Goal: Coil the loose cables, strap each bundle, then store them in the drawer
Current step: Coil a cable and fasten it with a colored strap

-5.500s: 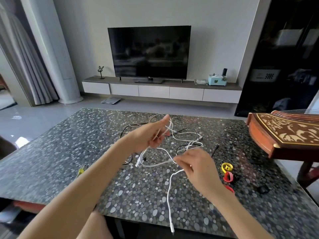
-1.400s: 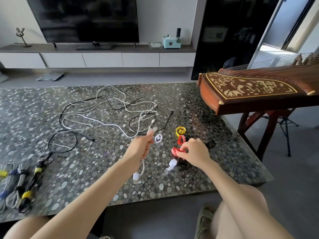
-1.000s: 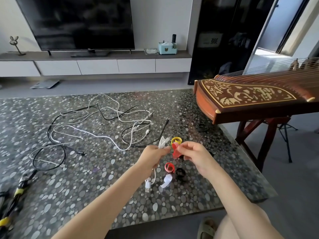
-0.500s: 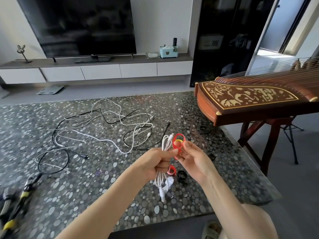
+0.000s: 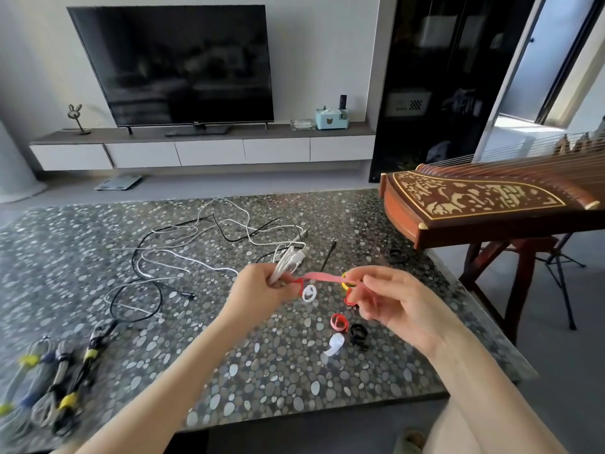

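Note:
My left hand grips a coiled white cable above the pebble-patterned table. A red strap stretches flat from that bundle to my right hand, which pinches its free end. Loose white and black cables lie tangled on the table beyond my hands. Spare straps rest near my right hand: a red one, a black one, a white one, a white ring and a yellow one, partly hidden. Several strapped bundles lie at the table's left front.
A wooden zither on a stand overhangs the table's right edge. A TV stands on a low cabinet with drawers against the far wall. Another black strap lies near the zither.
I finished coiling the white cable in my left hand, picked a red strap off the table with my right, and have now pulled it out straight from the bundle.

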`<state>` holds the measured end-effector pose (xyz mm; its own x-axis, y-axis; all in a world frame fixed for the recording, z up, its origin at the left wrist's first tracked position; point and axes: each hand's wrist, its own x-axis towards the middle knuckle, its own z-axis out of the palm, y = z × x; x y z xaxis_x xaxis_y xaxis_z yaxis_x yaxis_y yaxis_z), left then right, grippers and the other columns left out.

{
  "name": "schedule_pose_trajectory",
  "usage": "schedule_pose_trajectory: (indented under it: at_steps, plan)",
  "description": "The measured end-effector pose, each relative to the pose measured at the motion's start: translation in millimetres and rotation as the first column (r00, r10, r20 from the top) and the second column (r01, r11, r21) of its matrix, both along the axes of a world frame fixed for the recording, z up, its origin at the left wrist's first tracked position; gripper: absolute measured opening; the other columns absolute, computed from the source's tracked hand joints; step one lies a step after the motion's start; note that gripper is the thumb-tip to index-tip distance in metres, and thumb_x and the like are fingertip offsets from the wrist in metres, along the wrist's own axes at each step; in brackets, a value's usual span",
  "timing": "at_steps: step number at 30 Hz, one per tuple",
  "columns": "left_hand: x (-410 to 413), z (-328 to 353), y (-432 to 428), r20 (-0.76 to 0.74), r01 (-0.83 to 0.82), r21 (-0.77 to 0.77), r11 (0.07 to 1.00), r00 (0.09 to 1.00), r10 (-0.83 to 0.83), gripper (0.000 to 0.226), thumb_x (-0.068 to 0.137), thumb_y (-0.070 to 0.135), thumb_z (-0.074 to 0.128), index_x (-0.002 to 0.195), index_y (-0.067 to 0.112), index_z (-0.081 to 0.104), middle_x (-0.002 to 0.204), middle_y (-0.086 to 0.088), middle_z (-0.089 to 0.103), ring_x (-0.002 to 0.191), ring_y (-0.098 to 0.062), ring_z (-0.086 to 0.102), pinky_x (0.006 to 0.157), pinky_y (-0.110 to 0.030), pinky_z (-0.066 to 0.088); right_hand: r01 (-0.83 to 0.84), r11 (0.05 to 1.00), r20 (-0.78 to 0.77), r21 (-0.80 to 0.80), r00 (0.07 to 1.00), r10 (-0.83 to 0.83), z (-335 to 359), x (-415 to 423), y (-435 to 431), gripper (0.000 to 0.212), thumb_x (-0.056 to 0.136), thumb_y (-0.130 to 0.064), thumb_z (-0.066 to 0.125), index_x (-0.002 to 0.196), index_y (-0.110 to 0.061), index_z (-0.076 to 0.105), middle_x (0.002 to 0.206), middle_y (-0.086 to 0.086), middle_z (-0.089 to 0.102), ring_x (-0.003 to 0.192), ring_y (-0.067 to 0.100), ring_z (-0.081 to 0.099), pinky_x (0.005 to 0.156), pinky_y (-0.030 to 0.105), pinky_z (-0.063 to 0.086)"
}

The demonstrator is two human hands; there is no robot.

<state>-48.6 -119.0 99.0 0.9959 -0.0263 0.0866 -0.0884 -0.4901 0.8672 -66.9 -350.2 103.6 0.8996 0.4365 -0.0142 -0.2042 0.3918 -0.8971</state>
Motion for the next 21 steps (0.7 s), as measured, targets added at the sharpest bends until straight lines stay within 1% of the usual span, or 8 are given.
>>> schedule_pose_trajectory:
  at_steps: [2,4,6,8,11,15,18,21]
  plan:
    - [-9,5,5,-0.027,0.063,-0.013,0.998,0.998,-0.063,0.015,0.077,0.014,0.076,0.066,0.018,0.067,0.038,0.013,0.044,0.034,0.0,0.031,0.037,-0.012,0.026,-0.094,0.99,0.085,0.107,0.993,0.085,9,-4,2,0.03,0.081,-0.011,0.069,0.11,-0.002,0.069,0.104,0.02,0.07,0.088,0.023,0.069,0.07,0.026,0.056]
    - [-18,9,7,-0.036,0.121,-0.021,0.992,0.992,-0.122,0.01,0.078,0.012,0.075,0.07,0.011,0.069,0.042,0.012,0.045,0.036,0.0,0.033,0.039,-0.011,0.026,-0.14,0.972,0.153,0.187,0.982,0.112,17,-5,10,0.035,0.083,-0.006,0.067,0.117,-0.002,0.065,0.118,0.018,0.065,0.094,0.022,0.067,0.076,0.027,0.054]
    - [-24,12,9,-0.023,0.135,-0.06,0.989,0.99,-0.137,0.012,0.078,0.012,0.075,0.075,0.003,0.068,0.05,0.004,0.045,0.041,-0.005,0.033,0.042,-0.012,0.026,-0.006,0.975,0.146,0.224,0.989,-0.027,18,-3,25,0.027,0.084,-0.005,0.064,0.11,-0.006,0.069,0.108,0.015,0.069,0.077,0.015,0.063,0.067,0.025,0.052]
    - [-28,13,11,-0.011,0.127,-0.071,0.989,0.992,-0.129,0.015,0.078,0.012,0.075,0.077,-0.001,0.067,0.057,-0.003,0.044,0.049,-0.01,0.035,0.047,-0.018,0.026,0.19,0.958,0.087,0.213,0.973,-0.212,15,-3,43,0.015,0.083,-0.016,0.062,0.092,-0.014,0.074,0.08,0.005,0.068,0.061,0.011,0.05,0.055,0.02,0.045]
    - [-33,13,12,0.003,0.127,-0.017,0.992,0.992,-0.127,0.012,0.079,0.01,0.073,0.077,0.0,0.068,0.058,-0.004,0.047,0.052,-0.014,0.036,0.05,-0.024,0.026,0.292,0.941,0.019,0.17,0.954,-0.299,8,-4,57,0.013,0.083,-0.03,0.06,0.081,-0.023,0.07,0.068,-0.005,0.052,0.062,0.009,0.044,0.06,0.023,0.039]
    - [-39,13,16,0.087,0.075,0.411,0.909,0.989,-0.121,0.016,0.086,0.026,0.064,0.078,0.013,0.06,0.055,0.009,0.048,0.048,-0.007,0.04,0.048,-0.023,0.029,0.32,0.904,-0.198,0.285,0.942,-0.271,9,-2,63,0.012,0.089,-0.018,0.052,0.08,-0.014,0.058,0.069,0.0,0.06,0.067,0.015,0.061,0.075,0.031,0.048]
    - [-48,15,20,0.178,0.09,0.529,0.844,0.96,-0.214,0.03,0.085,0.046,0.056,0.08,0.017,0.058,0.056,0.009,0.047,0.05,-0.005,0.04,0.048,-0.019,0.029,0.407,0.906,-0.302,0.112,0.883,-0.36,7,0,71,0.019,0.098,-0.012,0.046,0.083,-0.009,0.057,0.052,-0.003,0.049,0.042,0.006,0.044,0.046,0.019,0.04]
    - [-56,18,23,0.007,0.287,0.267,0.92,0.954,-0.3,0.05,0.087,0.068,0.037,0.083,0.025,0.06,0.058,0.014,0.048,0.051,-0.001,0.043,0.057,-0.022,0.033,0.413,0.896,-0.13,-0.166,0.891,-0.435,-4,-2,73,0.013,0.095,-0.008,0.053,0.089,-0.002,0.063,0.052,-0.002,0.05,0.036,0.004,0.033,0.036,0.015,0.025]
